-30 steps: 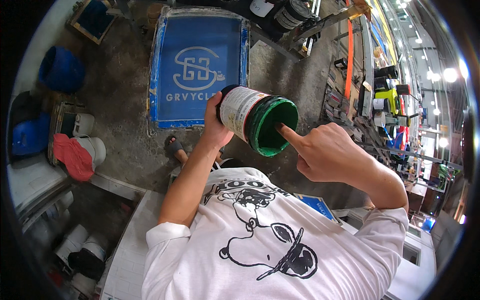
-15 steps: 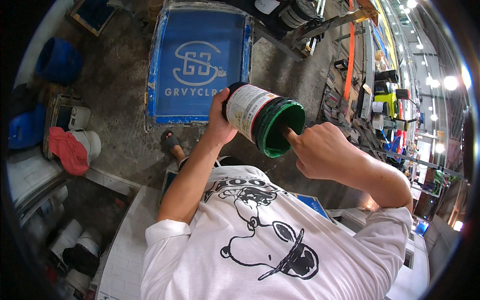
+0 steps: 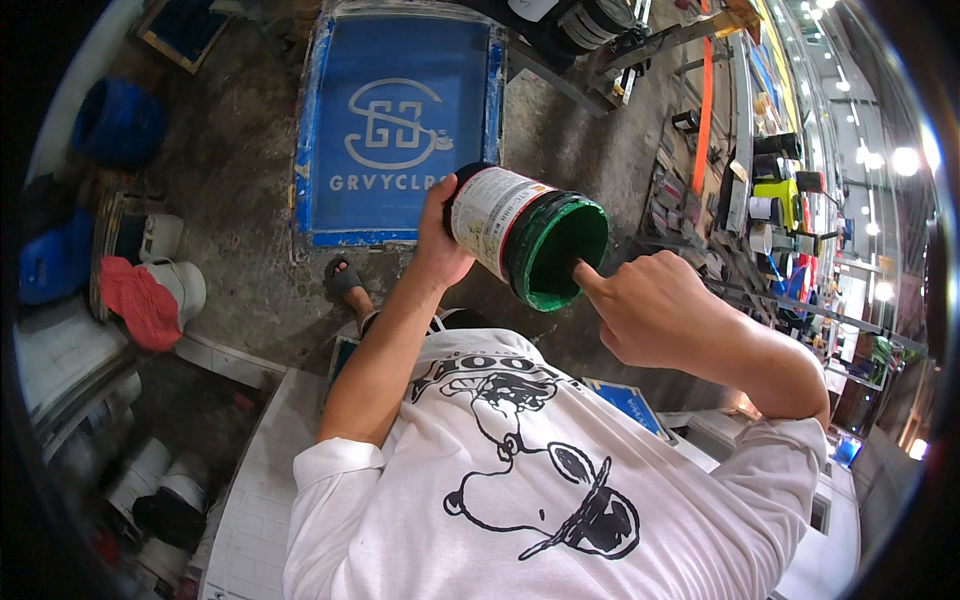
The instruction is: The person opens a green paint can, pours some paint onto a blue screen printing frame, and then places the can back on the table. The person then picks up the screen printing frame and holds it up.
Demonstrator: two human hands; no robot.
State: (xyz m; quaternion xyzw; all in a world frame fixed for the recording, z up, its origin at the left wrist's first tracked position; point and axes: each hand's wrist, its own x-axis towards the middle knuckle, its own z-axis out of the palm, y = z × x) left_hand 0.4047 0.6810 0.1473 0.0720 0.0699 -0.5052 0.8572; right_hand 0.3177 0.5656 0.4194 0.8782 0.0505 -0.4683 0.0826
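My left hand (image 3: pixel 440 240) is wrapped round the base of a dark plastic jar (image 3: pixel 490 215) with a white and red label. The jar is tipped on its side, its mouth turned to the right and toward me. Green ink (image 3: pixel 545 285) coats the rim and inner wall. At the mouth's lower right edge is my right hand (image 3: pixel 655 300), its index finger stretched toward the opening with a dark tip. Its other fingers are bent and partly hidden; I see nothing held in it.
A blue printing screen (image 3: pixel 400 215) with a pale design lies beyond the jar. Blue barrels (image 3: pixel 118 120) and a white bucket (image 3: pixel 185 290) with a red cloth (image 3: pixel 138 300) stand at left. Shelving with jars (image 3: pixel 775 150) runs along the right. Another small screen (image 3: pixel 630 405) is beside me.
My right index finger has drawn back slightly from inside the jar to its mouth. The jar stays in my left hand, nearly in the same place.
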